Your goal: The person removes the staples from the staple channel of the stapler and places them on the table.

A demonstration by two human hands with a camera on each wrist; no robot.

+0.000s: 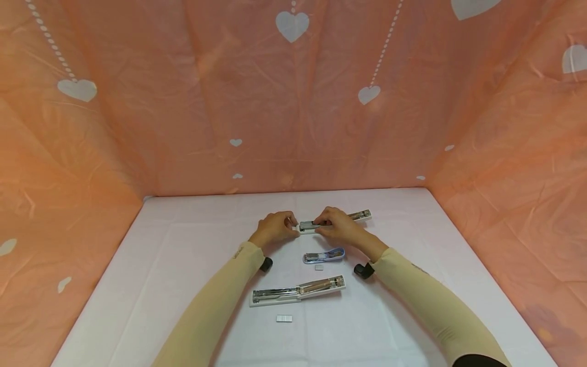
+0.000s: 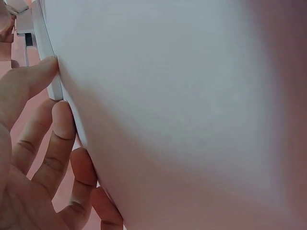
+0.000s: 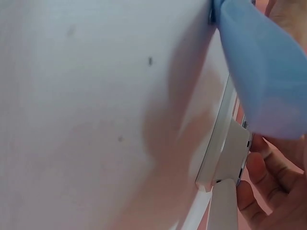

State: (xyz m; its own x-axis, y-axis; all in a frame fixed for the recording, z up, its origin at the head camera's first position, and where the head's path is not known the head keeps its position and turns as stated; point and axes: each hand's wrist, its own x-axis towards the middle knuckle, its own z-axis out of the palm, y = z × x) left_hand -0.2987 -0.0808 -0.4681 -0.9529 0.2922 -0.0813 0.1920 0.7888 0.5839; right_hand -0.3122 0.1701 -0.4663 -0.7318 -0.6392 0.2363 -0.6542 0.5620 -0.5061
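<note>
Both hands, left [image 1: 274, 228] and right [image 1: 337, 226], pinch the far stapler [image 1: 308, 226] between them. A strip of staples may sit at the left fingertips [image 1: 291, 223]; the view is too small to tell.

Left hand's fingers [image 2: 61, 125] touch white stapler [image 2: 50, 72] on table [image 2: 192, 120].

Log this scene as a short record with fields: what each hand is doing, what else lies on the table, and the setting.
left hand: grips the near end of the far white stapler
right hand: holds the same stapler around its middle
between the arms: blue stapler, small staple strip
nearer the camera: open white stapler, second staple strip
surface: white table
surround: orange heart-print cloth
</note>
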